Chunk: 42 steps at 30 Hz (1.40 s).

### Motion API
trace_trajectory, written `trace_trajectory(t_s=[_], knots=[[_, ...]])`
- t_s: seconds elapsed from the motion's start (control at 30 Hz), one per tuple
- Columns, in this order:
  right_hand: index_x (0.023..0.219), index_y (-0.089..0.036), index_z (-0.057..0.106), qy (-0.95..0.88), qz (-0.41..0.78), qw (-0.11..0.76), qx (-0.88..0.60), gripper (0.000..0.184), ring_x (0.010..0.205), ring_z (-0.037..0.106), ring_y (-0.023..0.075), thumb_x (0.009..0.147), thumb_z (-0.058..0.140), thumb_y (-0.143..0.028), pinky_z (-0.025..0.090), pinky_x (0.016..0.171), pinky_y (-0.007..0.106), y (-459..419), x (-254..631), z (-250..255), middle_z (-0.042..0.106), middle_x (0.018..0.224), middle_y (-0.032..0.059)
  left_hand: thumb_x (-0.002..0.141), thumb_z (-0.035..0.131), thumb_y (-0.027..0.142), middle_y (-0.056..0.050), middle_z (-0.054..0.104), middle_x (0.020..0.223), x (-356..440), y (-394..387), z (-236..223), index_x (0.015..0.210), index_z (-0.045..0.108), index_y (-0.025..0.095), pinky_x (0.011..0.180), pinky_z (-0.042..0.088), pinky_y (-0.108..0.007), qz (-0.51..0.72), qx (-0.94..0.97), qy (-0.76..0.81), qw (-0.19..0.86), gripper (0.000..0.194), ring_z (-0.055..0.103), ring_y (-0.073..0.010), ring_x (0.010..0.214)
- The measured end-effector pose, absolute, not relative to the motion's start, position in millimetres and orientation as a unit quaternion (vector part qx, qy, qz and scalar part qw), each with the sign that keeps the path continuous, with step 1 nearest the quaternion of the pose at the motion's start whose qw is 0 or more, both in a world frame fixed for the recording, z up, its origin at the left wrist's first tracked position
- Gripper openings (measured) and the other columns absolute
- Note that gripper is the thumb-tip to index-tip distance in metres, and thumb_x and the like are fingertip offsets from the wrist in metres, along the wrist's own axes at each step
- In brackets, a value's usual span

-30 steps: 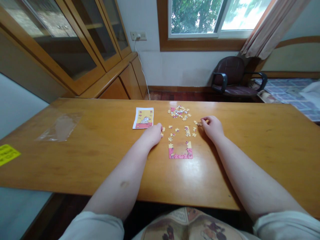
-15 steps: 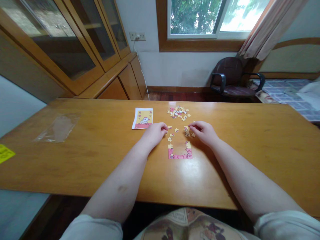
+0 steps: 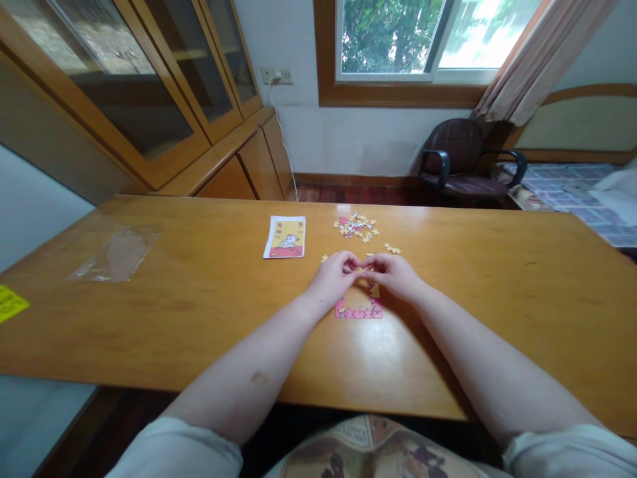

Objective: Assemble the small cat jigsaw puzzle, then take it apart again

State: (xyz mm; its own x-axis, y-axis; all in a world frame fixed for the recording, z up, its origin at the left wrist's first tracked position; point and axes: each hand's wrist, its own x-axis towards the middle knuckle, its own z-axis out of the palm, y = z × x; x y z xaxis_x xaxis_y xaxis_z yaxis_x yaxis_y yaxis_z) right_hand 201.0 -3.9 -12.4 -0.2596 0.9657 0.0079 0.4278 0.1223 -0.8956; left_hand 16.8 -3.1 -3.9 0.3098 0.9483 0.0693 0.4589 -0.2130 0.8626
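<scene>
My left hand [image 3: 340, 272] and my right hand [image 3: 391, 270] meet fingertip to fingertip above the middle of the table. Both are closed in a pinch around a small yellow jigsaw piece [image 3: 361, 269], mostly covered by the fingers. Just below them lies a partly joined puzzle border [image 3: 359, 314], pink along its bottom with yellow bits up the right side. My hands hide its upper left and most loose pieces around it. Two or so yellow pieces [image 3: 393, 249] lie beyond my right hand, and another piece [image 3: 324, 258] shows beside my left.
A heap of jigsaw pieces [image 3: 355, 226] lies farther back on the wooden table [image 3: 497, 299]. Left of it is a picture card [image 3: 285, 238] with a white animal on yellow and pink. A clear plastic bag [image 3: 119, 254] and a yellow label [image 3: 12, 302] are far left.
Both hands have come inward from opposite sides of the pieces and now touch at the fingertips. The right hand has left the yellow pieces on the right; the heap and card stay put.
</scene>
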Motion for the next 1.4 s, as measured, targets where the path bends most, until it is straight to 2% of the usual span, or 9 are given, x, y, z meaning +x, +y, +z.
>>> trace_trajectory(t_s=[0.07,0.13,0.27,0.37,0.57,0.83,1.0,1.4], knots=[[0.097,-0.016,0.073,-0.664,0.411,0.313,-0.540,0.031,0.066,0.058,0.0141,0.073,0.070,-0.034,0.046,0.065,0.027,0.2,208.7,-11.2,0.070,0.079,0.0043,0.080,0.059,0.013,-0.004,0.063,0.096,17.6,-10.5,0.9,0.089,0.061,0.017,0.079,0.050,-0.030,0.274,0.754,0.517,0.297,0.010,0.061,-0.0140,0.080],[0.090,-0.016,0.075,-0.655,0.395,0.292,-0.574,0.023,0.067,0.059,0.0143,0.072,0.070,-0.030,0.046,0.067,0.027,3.8,217.4,-8.6,0.071,0.078,0.0042,0.082,0.060,0.021,-0.004,0.064,0.093,19.1,-19.5,6.4,0.089,0.065,0.020,0.083,0.049,-0.034,0.186,0.812,0.506,0.224,0.009,0.061,-0.0193,0.088],[0.079,-0.017,0.076,-0.658,0.391,0.248,-0.594,0.015,0.066,0.060,0.0147,0.070,0.070,-0.028,0.046,0.065,0.026,7.1,228.3,-4.8,0.071,0.072,0.0025,0.087,0.054,0.038,-0.005,0.065,0.093,23.9,-32.2,10.2,0.105,0.067,0.027,0.076,0.049,-0.034,0.051,0.873,0.459,0.160,0.024,0.062,-0.0222,0.087],[0.077,-0.018,0.075,-0.666,0.411,0.232,-0.577,0.015,0.069,0.062,0.0154,0.070,0.071,-0.030,0.047,0.067,0.026,7.4,228.0,-5.7,0.072,0.074,0.0022,0.087,0.053,0.045,-0.005,0.063,0.090,25.7,-33.6,8.7,0.106,0.067,0.029,0.074,0.049,-0.033,0.011,0.891,0.435,0.130,0.029,0.063,-0.0229,0.086],[0.076,-0.019,0.075,-0.678,0.430,0.195,-0.563,0.011,0.076,0.066,0.0174,0.070,0.071,-0.028,0.049,0.075,0.028,7.2,224.1,-8.0,0.074,0.078,0.0018,0.090,0.045,0.048,-0.006,0.064,0.091,25.3,-32.6,10.5,0.109,0.066,0.029,0.072,0.049,-0.032,-0.012,0.901,0.411,0.137,0.034,0.063,-0.0234,0.087],[0.078,-0.021,0.075,-0.704,0.359,0.146,-0.595,0.010,0.070,0.064,0.0151,0.072,0.069,-0.027,0.047,0.066,0.024,6.6,222.7,-8.0,0.074,0.076,-0.0001,0.090,0.045,0.046,-0.007,0.064,0.091,25.9,-33.3,12.6,0.107,0.066,0.028,0.072,0.049,-0.034,-0.025,0.897,0.416,0.150,0.033,0.063,-0.0248,0.088],[0.081,-0.023,0.076,-0.730,0.292,0.118,-0.606,0.011,0.069,0.063,0.0151,0.075,0.067,-0.026,0.046,0.065,0.024,4.9,217.9,-6.5,0.074,0.079,0.0007,0.089,0.045,0.046,-0.007,0.064,0.091,26.2,-33.2,12.3,0.107,0.066,0.028,0.070,0.049,-0.034,-0.020,0.892,0.421,0.162,0.033,0.063,-0.0255,0.088],[0.078,-0.023,0.073,-0.754,0.260,0.140,-0.587,0.007,0.073,0.062,0.0155,0.075,0.067,-0.026,0.046,0.068,0.025,6.1,222.9,-9.7,0.071,0.079,0.0003,0.090,0.046,0.042,-0.008,0.065,0.090,26.5,-34.4,12.5,0.107,0.067,0.027,0.073,0.049,-0.034,-0.006,0.889,0.423,0.174,0.031,0.063,-0.0249,0.086]])
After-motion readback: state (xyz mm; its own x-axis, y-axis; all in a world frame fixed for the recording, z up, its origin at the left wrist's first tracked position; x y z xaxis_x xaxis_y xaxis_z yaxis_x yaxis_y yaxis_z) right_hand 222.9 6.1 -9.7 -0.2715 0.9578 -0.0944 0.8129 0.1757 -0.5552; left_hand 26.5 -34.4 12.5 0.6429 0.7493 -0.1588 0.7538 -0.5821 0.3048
